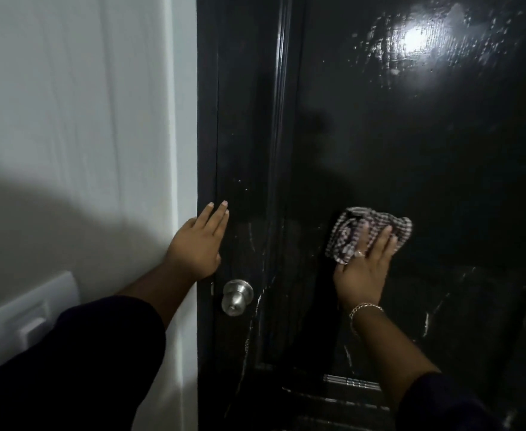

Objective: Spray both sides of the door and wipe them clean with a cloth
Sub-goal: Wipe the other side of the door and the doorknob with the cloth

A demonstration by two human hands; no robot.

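Pressing a checked cloth [370, 231] flat against a glossy black door [411, 150], the person's right hand [364, 269] is wiping with fingers spread straight, while the left hand [198, 244], also flat and holding nothing, is bracing the door's edge beside the white wall [84, 119]. Droplets are glinting higher up, so even, overlapping strokes working toward them look advisable. A steel knob [237, 296] is sitting just below the left hand, an obstacle for passes along that edge.
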